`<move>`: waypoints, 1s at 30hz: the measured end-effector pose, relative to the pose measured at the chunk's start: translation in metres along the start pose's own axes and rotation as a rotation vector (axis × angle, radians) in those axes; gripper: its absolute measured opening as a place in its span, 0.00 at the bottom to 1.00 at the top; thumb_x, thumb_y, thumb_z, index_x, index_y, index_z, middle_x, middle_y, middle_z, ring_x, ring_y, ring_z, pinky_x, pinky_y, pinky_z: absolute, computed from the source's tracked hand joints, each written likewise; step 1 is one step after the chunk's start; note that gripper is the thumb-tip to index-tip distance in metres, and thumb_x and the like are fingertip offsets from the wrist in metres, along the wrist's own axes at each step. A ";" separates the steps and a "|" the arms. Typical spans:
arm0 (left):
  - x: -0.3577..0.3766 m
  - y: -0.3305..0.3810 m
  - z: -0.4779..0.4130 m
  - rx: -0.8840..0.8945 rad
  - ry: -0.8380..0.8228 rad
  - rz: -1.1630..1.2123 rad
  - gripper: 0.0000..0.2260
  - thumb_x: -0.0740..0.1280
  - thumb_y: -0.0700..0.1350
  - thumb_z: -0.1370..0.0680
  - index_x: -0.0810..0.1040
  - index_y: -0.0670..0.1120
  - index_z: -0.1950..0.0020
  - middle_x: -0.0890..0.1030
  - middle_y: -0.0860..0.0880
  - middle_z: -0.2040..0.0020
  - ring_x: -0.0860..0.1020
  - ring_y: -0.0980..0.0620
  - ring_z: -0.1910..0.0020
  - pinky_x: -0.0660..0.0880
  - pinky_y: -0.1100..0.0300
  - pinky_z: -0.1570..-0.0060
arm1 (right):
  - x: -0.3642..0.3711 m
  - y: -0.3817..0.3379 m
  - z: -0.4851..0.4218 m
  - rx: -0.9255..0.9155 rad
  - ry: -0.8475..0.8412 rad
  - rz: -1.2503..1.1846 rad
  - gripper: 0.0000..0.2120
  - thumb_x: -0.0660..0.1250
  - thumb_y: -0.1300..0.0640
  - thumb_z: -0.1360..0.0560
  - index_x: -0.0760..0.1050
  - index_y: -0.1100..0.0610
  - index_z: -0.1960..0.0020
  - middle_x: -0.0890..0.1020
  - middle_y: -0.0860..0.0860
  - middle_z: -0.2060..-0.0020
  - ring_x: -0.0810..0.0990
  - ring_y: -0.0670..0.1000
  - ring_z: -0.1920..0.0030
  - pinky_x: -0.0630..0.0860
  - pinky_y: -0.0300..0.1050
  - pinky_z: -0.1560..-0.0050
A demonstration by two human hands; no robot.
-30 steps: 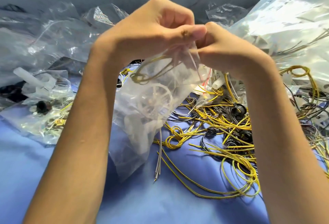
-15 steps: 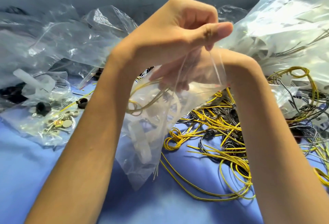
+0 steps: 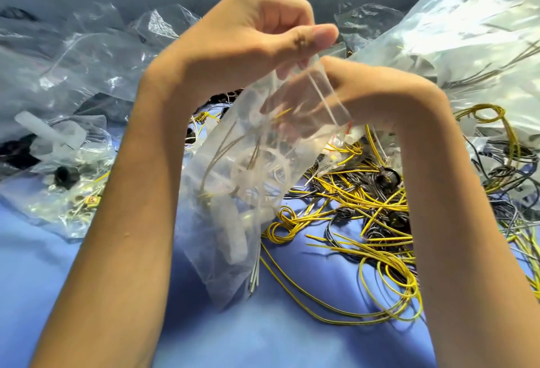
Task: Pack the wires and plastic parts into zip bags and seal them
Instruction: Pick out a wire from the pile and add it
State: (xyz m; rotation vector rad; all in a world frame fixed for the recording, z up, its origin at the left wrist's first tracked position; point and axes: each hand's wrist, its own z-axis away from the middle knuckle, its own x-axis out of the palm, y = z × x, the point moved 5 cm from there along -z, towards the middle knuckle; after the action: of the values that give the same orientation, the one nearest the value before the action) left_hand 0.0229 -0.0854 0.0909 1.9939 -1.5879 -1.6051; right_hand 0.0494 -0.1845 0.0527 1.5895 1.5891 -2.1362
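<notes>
Right hand (image 3: 377, 90) risen, left hand (image 3: 248, 43) still pinching bag (image 3: 230, 198)

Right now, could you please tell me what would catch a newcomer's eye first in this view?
Dead centre, the left hand pinches the top of a clear zip bag holding white plastic parts, while fingers of the right hand show blurred through its plastic. Just right of it, a tangle of yellow wires sprawls over the blue cloth.
</notes>
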 end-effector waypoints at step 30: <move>-0.004 -0.054 -0.005 -0.353 -0.109 -0.701 0.07 0.70 0.41 0.30 0.78 0.52 0.56 0.77 0.52 0.58 0.75 0.50 0.56 0.70 0.59 0.56 | 0.011 0.076 0.000 0.518 -0.171 0.017 0.15 0.71 0.57 0.26 0.75 0.56 0.40 0.86 0.56 0.61 0.83 0.46 0.69 0.81 0.39 0.60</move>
State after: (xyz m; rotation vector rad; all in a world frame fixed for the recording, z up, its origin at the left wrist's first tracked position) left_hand 0.0616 -0.0609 0.0609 2.4105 -0.5525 -2.0520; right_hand 0.0865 -0.2151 -0.0072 1.4567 1.0181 -2.7407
